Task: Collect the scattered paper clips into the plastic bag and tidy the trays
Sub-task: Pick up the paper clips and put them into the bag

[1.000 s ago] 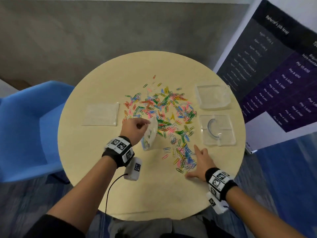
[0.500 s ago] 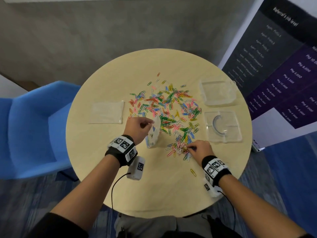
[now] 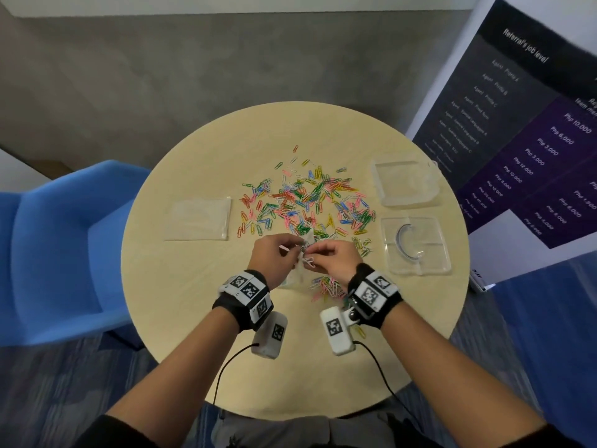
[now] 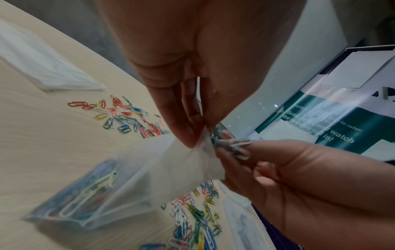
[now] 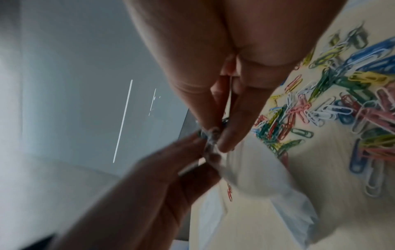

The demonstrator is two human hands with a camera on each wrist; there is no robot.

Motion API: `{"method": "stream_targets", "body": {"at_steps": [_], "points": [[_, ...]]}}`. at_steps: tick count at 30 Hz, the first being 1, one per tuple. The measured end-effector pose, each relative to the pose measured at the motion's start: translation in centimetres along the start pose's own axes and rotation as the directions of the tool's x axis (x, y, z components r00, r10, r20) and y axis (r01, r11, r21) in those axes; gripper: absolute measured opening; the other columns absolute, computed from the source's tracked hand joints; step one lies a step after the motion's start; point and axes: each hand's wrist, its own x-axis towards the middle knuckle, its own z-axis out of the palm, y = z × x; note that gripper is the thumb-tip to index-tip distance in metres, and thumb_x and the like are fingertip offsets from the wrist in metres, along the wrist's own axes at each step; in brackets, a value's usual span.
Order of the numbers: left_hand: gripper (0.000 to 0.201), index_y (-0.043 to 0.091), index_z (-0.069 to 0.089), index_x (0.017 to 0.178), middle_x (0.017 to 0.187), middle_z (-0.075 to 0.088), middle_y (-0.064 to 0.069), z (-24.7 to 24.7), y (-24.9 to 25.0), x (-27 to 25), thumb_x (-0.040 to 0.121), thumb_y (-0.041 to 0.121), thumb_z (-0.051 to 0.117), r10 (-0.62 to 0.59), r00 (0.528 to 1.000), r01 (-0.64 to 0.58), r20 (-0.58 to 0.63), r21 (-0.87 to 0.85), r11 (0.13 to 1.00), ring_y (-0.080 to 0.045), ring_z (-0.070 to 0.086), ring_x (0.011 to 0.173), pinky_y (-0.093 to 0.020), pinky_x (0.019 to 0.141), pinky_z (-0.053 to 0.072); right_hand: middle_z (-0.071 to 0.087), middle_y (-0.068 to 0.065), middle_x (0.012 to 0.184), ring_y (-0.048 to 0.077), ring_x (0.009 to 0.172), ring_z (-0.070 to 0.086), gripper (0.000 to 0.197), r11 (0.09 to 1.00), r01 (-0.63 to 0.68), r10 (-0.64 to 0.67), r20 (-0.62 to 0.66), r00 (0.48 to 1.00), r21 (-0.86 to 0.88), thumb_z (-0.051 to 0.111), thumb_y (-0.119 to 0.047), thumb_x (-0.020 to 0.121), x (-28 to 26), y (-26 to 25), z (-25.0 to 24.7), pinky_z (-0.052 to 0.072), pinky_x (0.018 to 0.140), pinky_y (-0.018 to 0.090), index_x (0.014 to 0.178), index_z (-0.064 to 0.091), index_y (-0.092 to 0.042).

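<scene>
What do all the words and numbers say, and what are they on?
"Referral's job level": dark poster, top.
"Php 10,000", "Php 6,000", "Php 3,000": its purple part; other rows too blurred.
"watch", "in!", "to refer": green poster; other words blurred.
Wrist bands: square codes only, no words.

The right hand [image 3: 332, 255], earlier on the table at lower right, now pinches paper clips [image 4: 234, 145] at the mouth of the bag [image 4: 136, 182], beside the left hand [image 3: 274, 257].

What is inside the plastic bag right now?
The bag holds coloured paper clips bunched at its bottom. The left hand pinches its mouth, where the right hand brings more clips. Their count is hidden by blur.
</scene>
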Motion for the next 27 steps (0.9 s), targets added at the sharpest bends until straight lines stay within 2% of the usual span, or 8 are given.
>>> {"method": "stream_targets", "body": {"at_steps": [3,6,10,15,19,22,24,27], "points": [[0.018,0.017,0.075,0.099,0.08,0.071,0.0,-0.3,-0.3,-0.1,0.088,0.011,0.061,0.001,1.0,-0.001,-0.021,0.012,1.0,-0.012,0.066,0.064,-0.027,0.067,0.056,0.068,0.02,0.088,0.035,0.085,0.07,0.018,0.998,-0.062,0.061,-0.054,0.997,-0.03,0.061,0.009,0.085,0.9,0.5,1.4,0.058,0.083,0.044,0.079,0.065,-0.007],[0.017,0.016,0.075,0.1,0.084,0.073,-0.001,-0.8,-0.4,-0.3,0.088,0.011,0.063,0.014,1.0,-0.014,-0.006,-0.006,1.0,-0.013,0.068,0.069,-0.028,0.07,0.057,0.064,0.023,0.089,0.032,0.077,0.067,0.017,0.922,-0.202,0.195,0.056,0.979,0.329,0.043,0.011,0.094,0.9,-0.4,2.1,0.061,0.072,0.038,0.103,0.057,0.007],[0.019,0.016,0.075,0.101,0.088,0.072,0.003,-1.7,0.0,-0.2,0.087,0.012,0.063,0.056,0.998,-0.055,-0.022,0.028,0.998,-0.013,0.067,0.075,-0.026,0.073,0.055,0.059,0.031,0.114,0.038,0.101,0.063,0.03,0.737,-0.308,0.238,0.195,0.951,0.602,0.037,0.011,0.095,0.6,-1.2,1.6,0.058,0.082,0.042,0.122,0.048,0.017],[0.017,0.016,0.075,0.1,0.094,0.074,-0.001,-1.9,0.4,0.2,0.087,0.015,0.064,0.077,0.997,-0.077,0.009,0.154,0.985,-0.013,0.066,0.076,-0.028,0.077,0.054,0.06,0.029,0.105,0.035,0.101,0.062,0.022,0.788,-0.333,0.239,0.242,0.94,0.517,0.038,0.016,0.091,0.3,-1.5,1.7,0.052,0.094,0.04,0.103,0.056,0.016],[0.021,0.015,0.073,0.105,0.094,0.069,-0.007,-1.7,1.3,0.3,0.09,0.014,0.059,0.164,0.985,-0.172,0.05,0.342,0.924,-0.023,0.062,0.084,-0.035,0.08,0.051,0.063,0.023,0.094,0.032,0.09,0.064,0.014,0.937,-0.239,0.208,0.143,0.968,0.254,0.053,0.013,0.087,1.3,-1.7,2.1,0.058,0.084,0.033,0.094,0.064,0.011],[0.024,0.012,0.073,0.106,0.096,0.066,-0.009,-1.6,1.9,0.4,0.09,0.009,0.056,0.202,0.976,-0.217,0.08,0.392,0.894,-0.027,0.06,0.089,-0.036,0.082,0.049,0.067,0.028,0.096,0.036,0.088,0.069,0.006,0.968,-0.234,0.22,0.147,0.964,0.092,0.063,0.006,0.085,1.4,-1.4,2.5,0.058,0.084,0.04,0.088,0.068,0.008],[0.023,0.012,0.074,0.104,0.096,0.065,-0.009,-1.8,1.9,0.5,0.09,0.007,0.056,0.216,0.973,-0.233,0.087,0.377,0.896,-0.027,0.061,0.088,-0.037,0.082,0.05,0.069,0.028,0.096,0.035,0.087,0.07,0.011,0.957,-0.271,0.252,0.165,0.954,0.107,0.064,0.004,0.085,1.3,-1.6,2.4,0.059,0.079,0.038,0.094,0.067,0.01],[0.021,0.013,0.075,0.101,0.091,0.067,-0.007,-2.3,1.3,0.5,0.09,0.008,0.058,0.246,0.966,-0.259,0.081,0.332,0.907,-0.025,0.062,0.082,-0.036,0.077,0.051,0.067,0.016,0.082,0.023,0.07,0.068,0.01,0.889,-0.335,0.304,0.143,0.942,0.314,0.063,-0.002,0.088,1.8,-1.8,1.3,0.06,0.062,0.026,0.094,0.065,0.006]]}}
